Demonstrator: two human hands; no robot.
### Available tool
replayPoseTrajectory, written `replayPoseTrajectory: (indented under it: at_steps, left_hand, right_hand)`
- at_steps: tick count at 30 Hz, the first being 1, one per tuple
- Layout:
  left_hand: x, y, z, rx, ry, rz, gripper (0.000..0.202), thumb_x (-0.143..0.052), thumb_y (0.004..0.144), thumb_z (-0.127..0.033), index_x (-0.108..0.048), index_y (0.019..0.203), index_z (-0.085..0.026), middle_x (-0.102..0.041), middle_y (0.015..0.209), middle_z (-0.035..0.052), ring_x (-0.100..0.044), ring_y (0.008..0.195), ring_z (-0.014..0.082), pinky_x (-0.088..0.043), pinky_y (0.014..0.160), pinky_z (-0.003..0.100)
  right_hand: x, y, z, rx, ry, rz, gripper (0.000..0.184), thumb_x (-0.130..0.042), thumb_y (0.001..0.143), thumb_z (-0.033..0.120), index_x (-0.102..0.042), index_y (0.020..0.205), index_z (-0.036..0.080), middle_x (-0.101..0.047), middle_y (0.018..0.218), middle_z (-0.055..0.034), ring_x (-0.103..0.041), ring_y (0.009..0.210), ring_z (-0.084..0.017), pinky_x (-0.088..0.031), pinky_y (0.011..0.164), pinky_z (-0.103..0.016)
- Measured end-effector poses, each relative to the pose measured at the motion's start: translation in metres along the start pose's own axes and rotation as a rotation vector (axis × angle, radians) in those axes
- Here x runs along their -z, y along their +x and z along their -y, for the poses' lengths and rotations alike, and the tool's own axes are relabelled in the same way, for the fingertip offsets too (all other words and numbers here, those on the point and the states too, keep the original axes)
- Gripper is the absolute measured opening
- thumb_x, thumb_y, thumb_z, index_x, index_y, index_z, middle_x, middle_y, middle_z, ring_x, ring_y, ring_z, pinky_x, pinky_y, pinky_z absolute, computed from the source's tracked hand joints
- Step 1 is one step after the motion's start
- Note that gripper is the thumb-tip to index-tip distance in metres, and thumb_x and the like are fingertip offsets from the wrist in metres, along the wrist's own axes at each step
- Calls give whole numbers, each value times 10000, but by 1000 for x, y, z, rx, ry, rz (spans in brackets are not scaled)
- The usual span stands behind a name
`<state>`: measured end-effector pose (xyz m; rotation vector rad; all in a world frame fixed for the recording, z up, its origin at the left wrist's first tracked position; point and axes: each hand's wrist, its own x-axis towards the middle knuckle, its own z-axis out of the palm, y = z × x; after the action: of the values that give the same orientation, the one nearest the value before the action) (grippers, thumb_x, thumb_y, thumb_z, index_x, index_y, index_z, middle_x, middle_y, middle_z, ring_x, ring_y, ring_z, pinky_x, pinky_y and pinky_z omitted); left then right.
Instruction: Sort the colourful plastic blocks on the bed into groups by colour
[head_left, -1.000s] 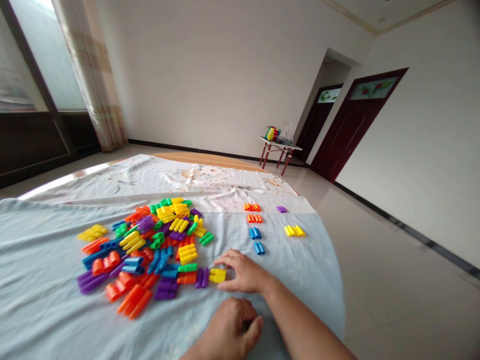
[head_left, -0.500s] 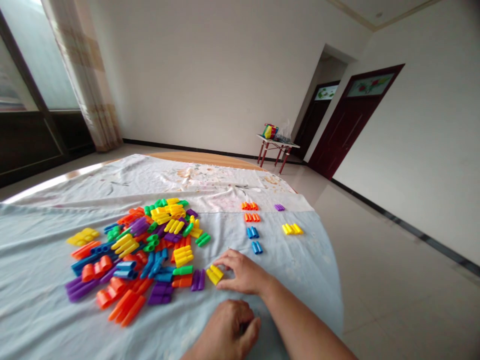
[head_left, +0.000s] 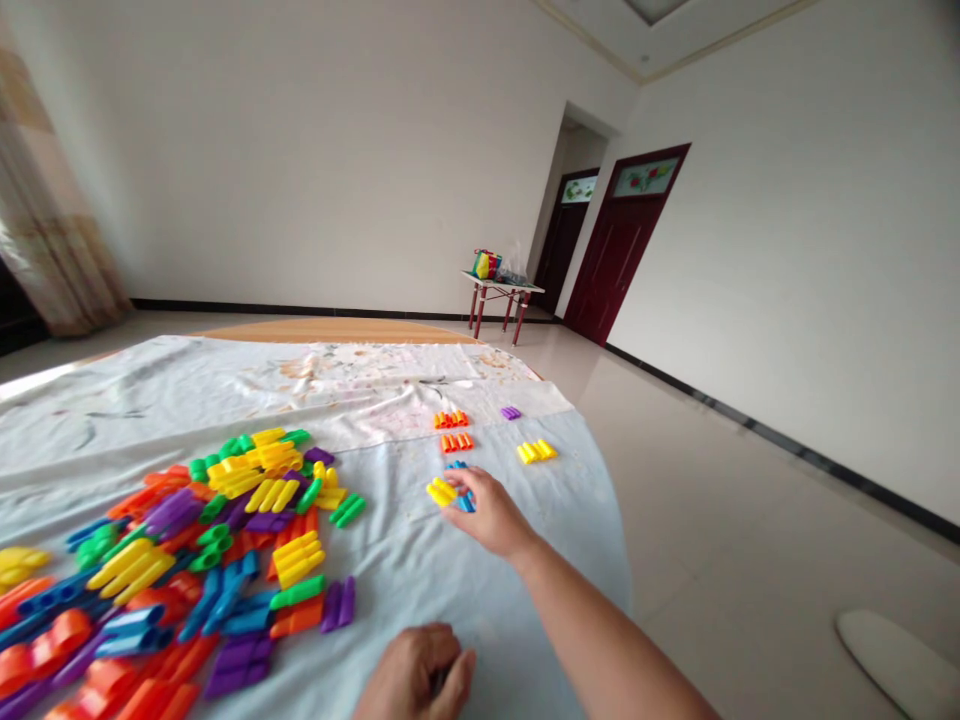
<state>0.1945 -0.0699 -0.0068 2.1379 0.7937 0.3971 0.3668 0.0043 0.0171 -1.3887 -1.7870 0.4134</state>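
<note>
My right hand point(head_left: 491, 510) grips a yellow block of joined plastic tubes point(head_left: 441, 491) between thumb and fingers. The block is held over the tablecloth, just left of two blue tube blocks point(head_left: 466, 502) that the fingers partly cover. My left hand point(head_left: 420, 668) rests curled on the cloth at the near edge, with nothing visible in it. A large mixed pile of tube blocks point(head_left: 225, 540) in yellow, orange, green, blue and purple lies to the left. A purple block point(head_left: 339, 604) sits at the pile's right side.
Two orange blocks point(head_left: 457, 443) lie beyond my right hand. Further right are a yellow block point(head_left: 537, 452) and a small purple block point(head_left: 511, 412). A wrinkled light-blue cloth point(head_left: 540, 560) covers the round table. A small side table point(head_left: 502, 287) with bags stands by the wall.
My right hand has lifted the yellow block from beside the pile and carried it away, toward the blue blocks. The view has turned right. My left hand stays curled.
</note>
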Motion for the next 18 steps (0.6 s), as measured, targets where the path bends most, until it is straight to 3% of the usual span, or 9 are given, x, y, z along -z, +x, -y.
replayPoseTrajectory:
  at_steps: [5,8,12,18]
  left_hand:
    - [1,-1,-2,1,10,-5,447,-230,881,-447,-357,550,-175,-469,583,29,-394,567,112,-292,560,242]
    - [1,0,-2,8,12,-1,455,-226,880,-450,-366,549,-173,-479,587,33,-397,565,113,-296,557,242]
    - [1,0,-2,17,9,-5,462,-228,882,-450,-379,547,-171,-482,587,33,-401,572,113,-299,566,242]
    - [2,-1,-4,28,34,10,452,-225,874,-458,-364,552,-172,-478,586,35,-396,564,115,-295,569,252]
  right_hand:
    - [44,-17,-65,-196,-283,-259,343,-577,741,195,-582,1083,169,-643,1009,-71,-596,876,-175,-487,802,-320]
    - [66,-32,-95,-282,-376,-323,309,-543,741,176,-600,1044,158,-648,996,-90,-602,874,-194,-480,815,-341]
    - [79,-43,-115,-336,-451,-340,307,-541,724,173,-617,1022,169,-657,962,-81,-607,858,-203,-469,817,-343]
    - [77,-44,-127,-380,-538,-346,309,-532,726,172,-635,1017,153,-654,967,-102,-592,917,-225,-446,837,-334]
